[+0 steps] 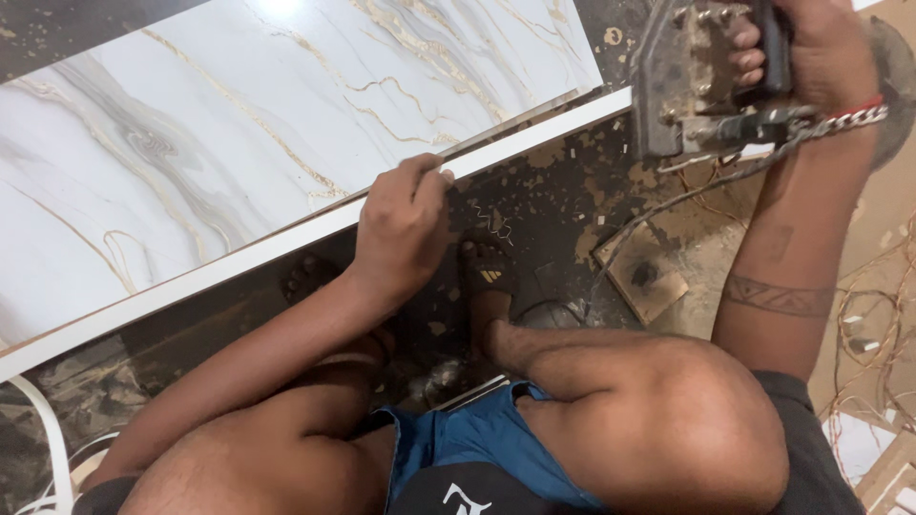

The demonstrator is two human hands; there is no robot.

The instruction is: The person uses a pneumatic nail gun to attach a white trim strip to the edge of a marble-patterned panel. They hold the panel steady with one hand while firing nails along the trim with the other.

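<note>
A large glossy white panel (239, 124) with grey and gold marble veins lies tilted across the upper left, with a white strip (286, 243) along its near edge. My left hand (405, 224) rests on that edge, fingertips pinched against the strip. My right hand (811, 57) is at the top right, wrapped around the handle of a worn grey metal power tool (692, 76). A chain bracelet and red thread sit on that wrist. The tool's cable (658, 215) trails down toward the floor.
I squat on a dark, dusty floor (563, 205) scattered with chips and shavings. My sandalled foot (489, 281) is under the panel edge. A small square board piece (641, 277) lies near it. Tangled wire (873, 315) and offcuts sit at right, white strips (52, 448) at lower left.
</note>
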